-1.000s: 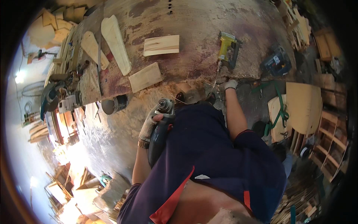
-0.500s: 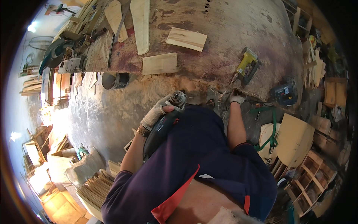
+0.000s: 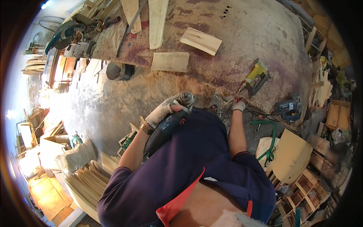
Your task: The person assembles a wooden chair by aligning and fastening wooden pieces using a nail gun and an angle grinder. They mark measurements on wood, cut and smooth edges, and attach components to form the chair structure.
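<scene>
My left hand (image 3: 160, 113), in a white fingerless work glove, is wrapped around the head of a dark angle grinder (image 3: 166, 126). Its bare metal spindle points up, and its body lies back along my forearm against my dark shirt. My right hand (image 3: 238, 106), gloved the same way, is at the near edge of the worktable, beside some black cables (image 3: 257, 112). Its fingers are bent together; whatever they may hold is too small to make out. Just beyond it, a yellow pneumatic nail gun (image 3: 257, 75) lies on the tabletop.
Flat wooden pieces (image 3: 171, 61) lie on the worn worktable (image 3: 227, 30). A blue jigsaw (image 3: 288, 109) rests at its right edge, and a green circular saw (image 3: 60, 36) stands far left. A green strap (image 3: 270, 151) hangs over wooden panels at right; stacked thin slats (image 3: 87, 181) are at lower left.
The view has shifted, so the table and its things sit differently in the picture. My left hand keeps its grip on the grinder. The right hand has turned slightly, showing more of its fingers.
</scene>
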Demonstrator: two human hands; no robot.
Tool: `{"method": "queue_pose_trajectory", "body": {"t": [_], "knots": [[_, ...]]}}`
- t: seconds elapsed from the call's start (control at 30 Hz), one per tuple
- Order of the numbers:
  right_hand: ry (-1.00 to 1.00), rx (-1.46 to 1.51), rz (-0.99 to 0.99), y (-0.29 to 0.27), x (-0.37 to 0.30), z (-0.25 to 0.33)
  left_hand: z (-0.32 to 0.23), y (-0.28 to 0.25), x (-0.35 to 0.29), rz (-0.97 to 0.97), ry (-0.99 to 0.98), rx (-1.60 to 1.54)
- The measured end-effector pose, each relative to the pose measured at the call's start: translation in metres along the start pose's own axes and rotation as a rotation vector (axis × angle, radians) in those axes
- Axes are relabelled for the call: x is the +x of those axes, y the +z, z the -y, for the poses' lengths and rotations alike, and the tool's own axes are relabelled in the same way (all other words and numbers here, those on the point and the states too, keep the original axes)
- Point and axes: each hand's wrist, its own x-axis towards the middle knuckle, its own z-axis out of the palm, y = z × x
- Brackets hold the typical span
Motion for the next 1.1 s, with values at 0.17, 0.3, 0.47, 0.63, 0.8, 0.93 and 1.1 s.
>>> {"method": "queue_pose_trajectory", "body": {"t": [0.17, 0.3, 0.47, 0.63, 0.8, 0.93, 1.1], "knots": [[-0.007, 0.243, -0.043, -0.006, 0.024, 0.002, 0.001, 0.002, -0.006, -0.02, -0.059, -0.092], [0.002, -0.35, 0.105, 0.004, -0.002, 0.007, 0.001, 0.001, -0.006, -0.017, -0.015, -0.052], [0.063, 0.025, -0.003, 0.026, -0.052, 0.016, 0.001, 0.0, -0.004, -0.028, -0.039, -0.031], [0.161, 0.302, 0.066, 0.002, 0.002, 0.012, -0.001, 0.002, -0.003, -0.013, -0.008, 0.002], [0.124, 0.112, 0.103, -0.013, 0.037, 0.001, -0.002, 0.004, 0.0, -0.005, 0.0, 0.025], [0.112, 0.207, -0.009, 0.005, -0.001, 0.007, -0.001, 0.003, -0.001, -0.002, -0.038, 0.005], [0.028, 0.245, 0.066, 0.02, -0.045, 0.002, -0.001, 0.003, -0.001, 0.02, -0.02, 0.01]]}}
